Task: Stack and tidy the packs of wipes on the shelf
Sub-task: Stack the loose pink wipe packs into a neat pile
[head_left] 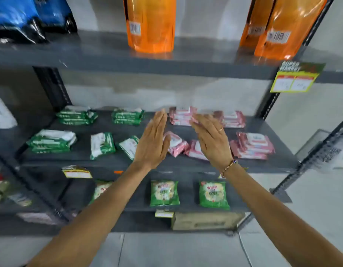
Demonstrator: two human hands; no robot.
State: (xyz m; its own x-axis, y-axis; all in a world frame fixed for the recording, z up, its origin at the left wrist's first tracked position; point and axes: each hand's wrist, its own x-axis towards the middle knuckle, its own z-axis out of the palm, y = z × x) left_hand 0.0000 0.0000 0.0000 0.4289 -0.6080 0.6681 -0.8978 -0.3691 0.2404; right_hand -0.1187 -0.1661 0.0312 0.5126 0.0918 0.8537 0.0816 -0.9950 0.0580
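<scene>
Green wipe packs lie on the left half of the grey middle shelf (pixel 278 151): stacks at the back (pixel 76 117) (pixel 127 116), a stack at front left (pixel 52 141), and two loose crooked packs (pixel 102 144) (pixel 129 146). Pink packs fill the right half: stacks at the back (pixel 181 115) (pixel 232 119), a stack at front right (pixel 252 146), and two loose tilted packs (pixel 175 144) (pixel 194 151). My left hand (pixel 152 143) and my right hand (pixel 212 140) are held flat, fingers straight, over the loose pink packs, holding nothing.
Orange pouches (pixel 150 24) (pixel 278 26) and blue bags (pixel 22 16) stand on the shelf above. Green detergent packets (pixel 164 192) (pixel 214 194) sit on the shelf below, over a cardboard box (pixel 205 220). A yellow price tag (pixel 294 79) hangs at the right upright.
</scene>
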